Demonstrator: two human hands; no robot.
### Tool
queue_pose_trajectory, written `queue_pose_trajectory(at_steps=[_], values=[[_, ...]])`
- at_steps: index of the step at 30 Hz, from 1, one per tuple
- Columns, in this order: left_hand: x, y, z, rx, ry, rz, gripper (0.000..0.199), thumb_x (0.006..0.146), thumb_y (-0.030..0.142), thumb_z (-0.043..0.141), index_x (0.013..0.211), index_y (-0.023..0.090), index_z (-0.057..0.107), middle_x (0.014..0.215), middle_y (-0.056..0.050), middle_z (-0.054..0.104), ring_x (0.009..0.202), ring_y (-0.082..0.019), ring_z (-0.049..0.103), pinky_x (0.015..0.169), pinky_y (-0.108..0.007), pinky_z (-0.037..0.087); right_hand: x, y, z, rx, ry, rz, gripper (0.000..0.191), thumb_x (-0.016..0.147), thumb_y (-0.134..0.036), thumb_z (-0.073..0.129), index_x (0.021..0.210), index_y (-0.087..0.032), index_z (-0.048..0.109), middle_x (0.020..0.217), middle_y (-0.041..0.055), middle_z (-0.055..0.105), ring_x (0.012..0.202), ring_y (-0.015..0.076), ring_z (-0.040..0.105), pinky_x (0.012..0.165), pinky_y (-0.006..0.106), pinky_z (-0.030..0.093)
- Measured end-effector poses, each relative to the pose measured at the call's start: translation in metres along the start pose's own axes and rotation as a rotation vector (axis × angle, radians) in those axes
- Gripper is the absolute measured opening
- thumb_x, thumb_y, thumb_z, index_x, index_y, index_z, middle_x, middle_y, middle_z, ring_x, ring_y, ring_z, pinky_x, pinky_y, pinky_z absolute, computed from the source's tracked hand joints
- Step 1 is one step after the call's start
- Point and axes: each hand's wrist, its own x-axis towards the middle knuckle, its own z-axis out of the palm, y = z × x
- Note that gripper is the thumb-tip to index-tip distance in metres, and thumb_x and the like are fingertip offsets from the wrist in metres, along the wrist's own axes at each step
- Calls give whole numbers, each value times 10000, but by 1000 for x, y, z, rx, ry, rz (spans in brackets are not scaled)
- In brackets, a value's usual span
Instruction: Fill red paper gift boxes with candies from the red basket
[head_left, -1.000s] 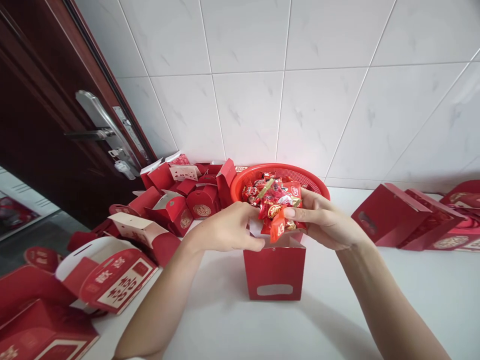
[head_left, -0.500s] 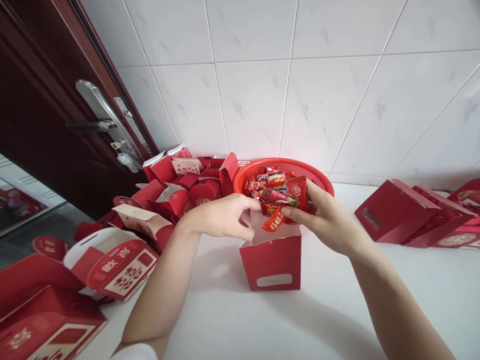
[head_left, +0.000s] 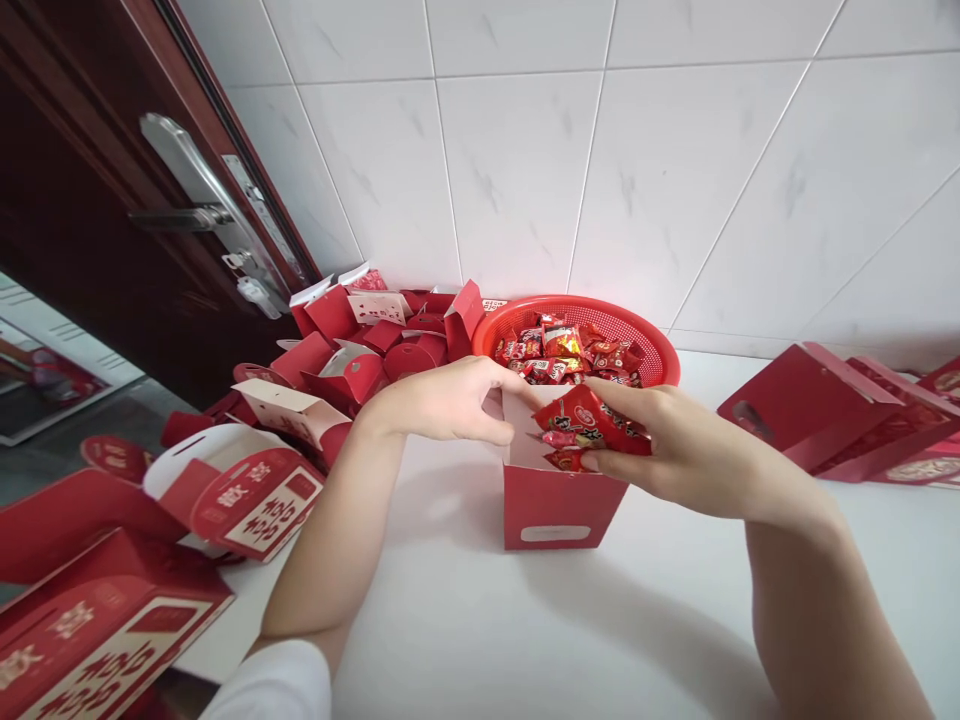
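An open-topped red box (head_left: 562, 505) stands upright on the white table, its pale inside showing. My left hand (head_left: 454, 402) grips the box's left upper edge between thumb and fingers. Over the box's mouth, my right hand (head_left: 667, 450) holds several red candy packets (head_left: 589, 420), tilted down toward the opening. Right behind the box sits a red plastic basket (head_left: 645, 345) with many wrapped candies (head_left: 559, 345) in it.
Many red gift boxes (head_left: 247, 495) crowd the table's left side and back left. More red boxes (head_left: 802, 405) lie at the right. Behind stands a tiled wall (head_left: 517, 170), with a dark door (head_left: 75, 150) at the left.
My right hand has turned and lowered the candy packets toward the box's opening, uncovering the candies in the basket. The box has tilted slightly. The view has shifted a little.
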Motion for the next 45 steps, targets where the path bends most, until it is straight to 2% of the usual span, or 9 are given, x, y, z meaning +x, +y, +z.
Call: queue_pose_trajectory(at_steps=[5, 7, 11, 15, 18, 27, 34, 38, 45], values=[[-2, 6, 5, -31, 15, 33, 496, 705, 136, 628, 1171, 236, 764, 1028, 4, 777, 873, -181, 703, 742, -235, 510, 2, -3, 1, 22, -112, -14, 158, 867, -322, 654, 824, -241, 526, 620, -48, 576, 506, 123, 456, 492, 263, 320], [-4, 11, 6, -16, 35, 11, 490, 692, 149, 645, 1158, 236, 771, 983, 0, 777, 844, -185, 698, 737, -245, 508, 4, -4, 3, 31, -124, -62, 88, 868, -291, 648, 937, -255, 607, 724, -21, 657, 570, 145, 535, 530, 270, 353], [-5, 17, 7, 23, 56, -20, 529, 662, 151, 637, 1165, 249, 769, 943, 6, 771, 823, -181, 684, 716, -241, 496, 5, -3, 6, 12, -120, -112, 366, 863, -218, 620, 1215, -316, 615, 845, -14, 703, 624, 162, 581, 567, 277, 366], [-2, 12, 6, 9, 52, -58, 520, 671, 153, 614, 1161, 233, 769, 899, 15, 765, 780, -168, 674, 684, -227, 482, 7, -2, 7, -65, -93, -41, 86, 899, -337, 624, 917, -256, 603, 582, -53, 530, 475, 123, 419, 514, 283, 284], [1, 7, 5, -4, 30, -46, 514, 692, 144, 593, 1170, 223, 765, 927, 17, 764, 778, -160, 674, 673, -219, 479, 9, 0, 8, -111, -58, 23, 228, 904, -383, 615, 772, -242, 493, 530, -60, 451, 452, 116, 350, 497, 293, 234], [9, -3, 4, -24, 80, -14, 523, 702, 129, 574, 1184, 213, 761, 978, 10, 766, 726, -136, 641, 649, -221, 475, 14, 2, 8, -117, 25, 106, 208, 891, -388, 614, 840, -243, 474, 649, -24, 538, 526, 144, 431, 509, 293, 240], [17, -8, 3, 11, 150, -11, 484, 739, 127, 536, 1148, 225, 774, 918, 23, 747, 720, -128, 607, 654, -231, 456, 20, 6, 6, -25, 123, 120, 202, 878, -380, 599, 814, -237, 471, 649, -32, 464, 541, 133, 400, 503, 285, 229], [17, -7, 4, 11, 152, 21, 497, 731, 141, 551, 1174, 221, 764, 931, 18, 743, 771, -143, 613, 695, -235, 463, 20, 8, 2, 36, 86, 90, 212, 898, -349, 564, 763, -225, 457, 647, -30, 448, 549, 121, 379, 503, 285, 236], [15, -5, 6, 7, 142, 35, 507, 732, 140, 564, 1198, 222, 746, 739, 44, 668, 669, -123, 545, 653, -232, 438, 22, 12, 1, 177, 175, 93, 147, 896, -343, 591, 874, -234, 494, 684, -36, 470, 597, 141, 427, 528, 289, 288]])
